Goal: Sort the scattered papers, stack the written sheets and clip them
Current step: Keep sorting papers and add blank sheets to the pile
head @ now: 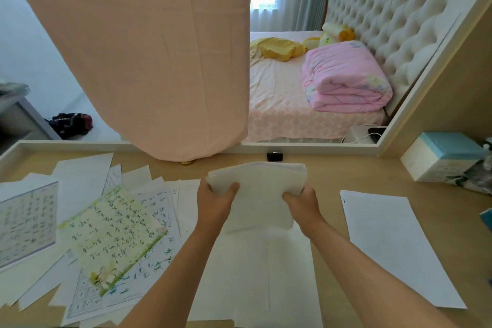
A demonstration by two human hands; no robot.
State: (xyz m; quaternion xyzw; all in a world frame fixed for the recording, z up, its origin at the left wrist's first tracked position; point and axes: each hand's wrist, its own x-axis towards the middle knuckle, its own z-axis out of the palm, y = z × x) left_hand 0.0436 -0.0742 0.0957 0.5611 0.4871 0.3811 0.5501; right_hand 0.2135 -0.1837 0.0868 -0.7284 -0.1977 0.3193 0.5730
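Both hands hold a thick stack of white sheets [259, 189] lifted above the desk's middle. My left hand [215, 204] grips its left edge, thumb on top. My right hand [303, 204] grips its right edge the same way. Under the stack lies a large blank white sheet [255, 279]. To the left spreads a scattered pile of written papers [87, 234], topped by a green-bordered sheet with handwriting [111, 231]. A separate blank white sheet [394, 242] lies to the right. A small black binder clip [274, 156] sits at the desk's back edge.
The wooden desk [327, 176] has a raised rim at the back. A pink cloth [149, 48] hangs down over the mirror to the desk's back edge. A white and teal box [442, 157] stands at the back right. The mirror reflects a bed.
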